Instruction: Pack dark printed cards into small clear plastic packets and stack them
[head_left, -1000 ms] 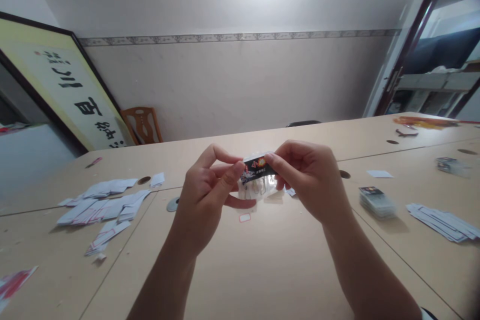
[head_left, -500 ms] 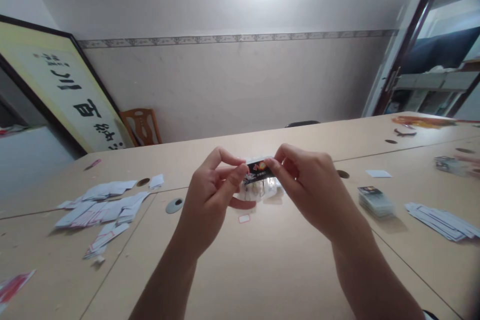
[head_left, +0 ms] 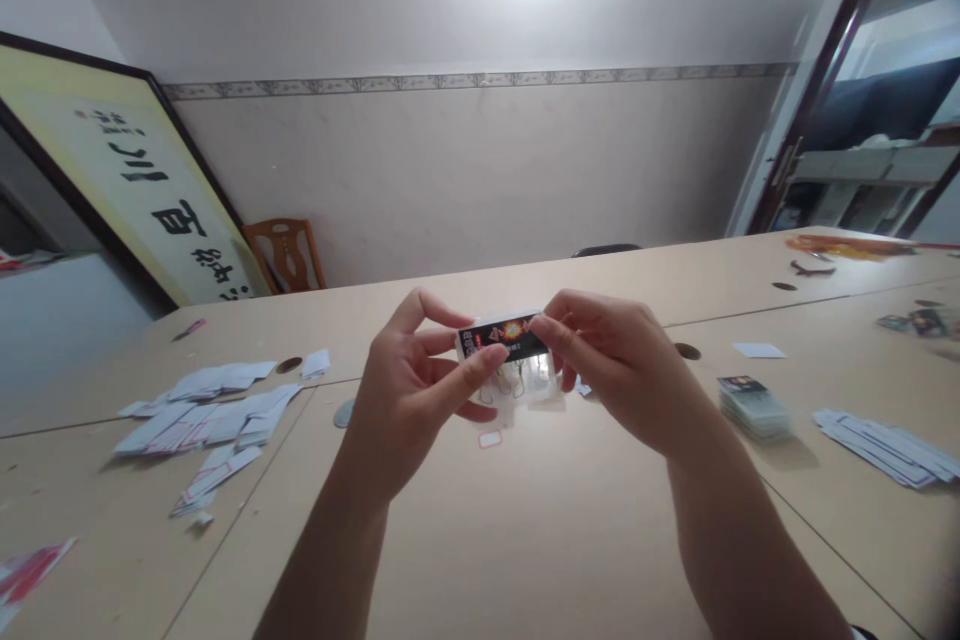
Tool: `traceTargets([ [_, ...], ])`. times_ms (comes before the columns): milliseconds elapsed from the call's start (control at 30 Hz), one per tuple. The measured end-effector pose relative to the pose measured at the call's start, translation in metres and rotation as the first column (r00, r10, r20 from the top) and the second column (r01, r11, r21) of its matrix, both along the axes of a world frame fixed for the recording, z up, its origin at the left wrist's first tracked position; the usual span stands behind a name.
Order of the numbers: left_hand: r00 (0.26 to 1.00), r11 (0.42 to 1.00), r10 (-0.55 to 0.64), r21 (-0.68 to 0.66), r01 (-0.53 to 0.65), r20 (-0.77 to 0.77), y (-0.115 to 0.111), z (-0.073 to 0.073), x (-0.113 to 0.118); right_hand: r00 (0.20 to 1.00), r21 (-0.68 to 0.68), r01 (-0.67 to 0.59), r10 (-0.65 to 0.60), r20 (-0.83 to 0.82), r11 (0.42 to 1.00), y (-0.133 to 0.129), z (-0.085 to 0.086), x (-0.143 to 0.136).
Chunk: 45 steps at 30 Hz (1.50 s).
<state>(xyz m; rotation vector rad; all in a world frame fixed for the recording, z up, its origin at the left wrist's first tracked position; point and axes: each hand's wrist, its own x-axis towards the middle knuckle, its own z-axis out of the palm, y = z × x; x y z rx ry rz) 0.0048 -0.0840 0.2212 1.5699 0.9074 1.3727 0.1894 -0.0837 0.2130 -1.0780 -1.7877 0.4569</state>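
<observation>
Between both hands, above the middle of the table, is a small clear plastic case of fishing hooks (head_left: 536, 380) with a black printed label (head_left: 510, 332) along its top. Thin curved hooks show through its lower part. My left hand (head_left: 420, 380) grips the left side, its thumb lying over the label and its fingers behind. At the right end my right hand (head_left: 607, 350) pinches the label's upper corner, thumb in front. The right fingertips are partly hidden behind the case. A small white sticker with a red border (head_left: 490, 440) lies on the table (head_left: 540, 540) just below.
Piles of white paper slips (head_left: 202, 410) lie on the left. To the right are a stack of clear cases (head_left: 752, 408), a fan of white strips (head_left: 881, 447) and a white card (head_left: 759, 350). More cases (head_left: 926, 322) sit at the far right edge.
The case has shifted slightly left and more of its label shows. My left thumb has moved over the label. A hand at the far right edge has mostly left view.
</observation>
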Motion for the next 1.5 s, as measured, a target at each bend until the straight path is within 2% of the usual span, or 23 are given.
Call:
traceTargets([
  [200, 0.999, 0.999, 0.045, 0.012, -0.045, 0.004, 0.002, -0.001, 0.0, 0.998, -0.025, -0.058, 0.058, -0.011, 0.998, 0.002, -0.001, 0.002],
  [467, 1.0, 1.0, -0.02, -0.021, 0.02, 0.004, 0.004, -0.001, -0.004, 0.988, -0.13, -0.154, 0.149, -0.05, 0.979, 0.002, 0.001, 0.008],
  [667, 0.986, 0.986, -0.163, -0.043, 0.163, -0.012, 0.007, -0.001, -0.011, 0.972, -0.187, -0.218, 0.196, -0.128, 0.958, 0.008, 0.001, 0.018],
  [733, 0.97, 0.97, -0.239, -0.055, 0.237, -0.042, 0.009, -0.001, -0.013, 0.957, -0.21, -0.262, 0.226, -0.18, 0.942, 0.01, 0.002, 0.019],
  [800, 0.962, 0.964, -0.262, -0.064, 0.258, -0.075, 0.011, -0.002, -0.014, 0.934, -0.233, -0.318, 0.263, -0.241, 0.919, 0.012, 0.003, 0.019],
  [867, 0.979, 0.984, -0.177, -0.014, 0.177, -0.097, 0.014, -0.004, -0.013, 0.909, -0.232, -0.366, 0.292, -0.298, 0.901, 0.014, 0.003, 0.017],
  [933, 0.995, 0.992, 0.008, 0.123, 0.005, -0.101, 0.017, -0.008, -0.012, 0.892, -0.191, -0.375, 0.296, -0.341, 0.907, 0.015, 0.002, 0.015],
  [967, 0.988, 0.974, 0.116, 0.207, -0.093, -0.105, 0.018, -0.009, -0.011, 0.888, -0.165, -0.366, 0.291, -0.355, 0.916, 0.016, 0.002, 0.015],
  [1033, 0.939, 0.893, 0.321, 0.367, -0.259, -0.119, 0.02, -0.011, -0.009, 0.886, -0.121, -0.341, 0.275, -0.372, 0.932, 0.017, 0.001, 0.015],
  [1100, 0.889, 0.831, 0.429, 0.455, -0.32, -0.159, 0.02, -0.011, -0.007, 0.887, -0.103, -0.334, 0.275, -0.372, 0.937, 0.017, 0.001, 0.015],
  [1133, 0.879, 0.824, 0.443, 0.466, -0.322, -0.177, 0.02, -0.011, -0.007, 0.887, -0.103, -0.339, 0.281, -0.367, 0.935, 0.017, 0.001, 0.015],
  [1300, 0.894, 0.867, 0.397, 0.403, -0.293, -0.206, 0.019, -0.009, -0.007, 0.892, -0.125, -0.364, 0.307, -0.332, 0.923, 0.016, 0.001, 0.015],
  [1500, 0.897, 0.875, 0.398, 0.375, -0.307, -0.194, 0.019, -0.008, -0.007, 0.912, -0.131, -0.329, 0.278, -0.302, 0.935, 0.012, 0.002, 0.012],
])
